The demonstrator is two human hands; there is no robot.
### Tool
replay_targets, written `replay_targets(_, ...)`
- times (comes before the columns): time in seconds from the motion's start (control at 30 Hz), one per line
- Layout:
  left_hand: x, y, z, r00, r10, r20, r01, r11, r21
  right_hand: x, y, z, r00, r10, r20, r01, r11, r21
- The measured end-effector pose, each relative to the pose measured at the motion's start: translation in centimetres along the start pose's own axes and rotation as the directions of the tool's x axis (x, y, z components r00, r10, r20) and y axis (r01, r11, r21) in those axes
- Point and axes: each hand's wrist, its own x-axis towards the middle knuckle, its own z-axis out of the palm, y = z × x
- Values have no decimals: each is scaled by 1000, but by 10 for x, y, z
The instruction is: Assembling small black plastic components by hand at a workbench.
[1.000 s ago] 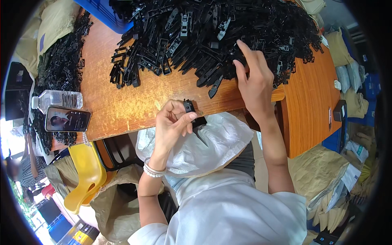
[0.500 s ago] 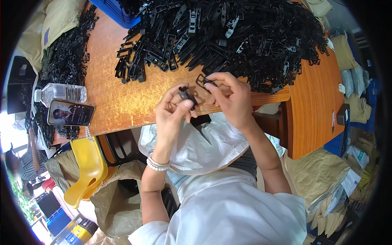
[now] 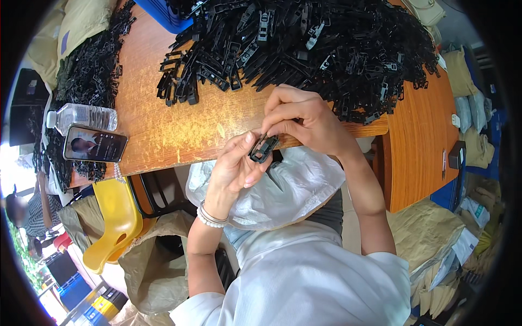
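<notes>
My left hand (image 3: 235, 165) is closed, thumb and fingers gripping a small black plastic frame-like part (image 3: 264, 149) just off the table's front edge. Directly above it, my right hand (image 3: 304, 117) has its fingertips pinched together at the part's upper end. A thin dark piece shows between those fingertips; most of it is hidden behind the fingers. Whether the two pieces are joined, I cannot tell. Beyond my hands lies a big heap of similar black plastic parts (image 3: 304, 51) on the wooden table (image 3: 179, 127). A white plastic sheet or bag (image 3: 244, 198) covers my lap.
A phone (image 3: 95, 144) and a water bottle (image 3: 89, 117) stand at the table's left, beside another pile of black parts (image 3: 89, 70). A blue bin (image 3: 166, 15) sits at the back. A yellow chair (image 3: 113, 217) and an open paper sack (image 3: 149, 271) are at lower left.
My right hand has come down and left to meet the part in my left hand; before, the hands were apart, each with a black piece. My left hand has lowered slightly and turned.
</notes>
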Motion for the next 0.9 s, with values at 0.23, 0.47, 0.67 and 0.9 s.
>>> replay_targets(0.23, 2, -2, 3, 999, 0, 41, 2, 998, -55, -5, 3, 2, 999, -17, -31, 16, 1000, -27)
replay_targets(0.47, 8, -6, 14, 984, 129, -125, -117, 988, 101, -27, -21, 7, 976, -81, -204, 7, 939, -343)
replay_targets(0.67, 19, -3, 28, 990, 127, -55, -111, 968, 226, -65, -23, 19, 957, -88, -277, -66, 863, -500)
replay_targets(0.9, 67, 28, 27, 822, 415, 390, -203, -426, 882, -88, -16, 8, 825, 108, -555, -215, 968, -131)
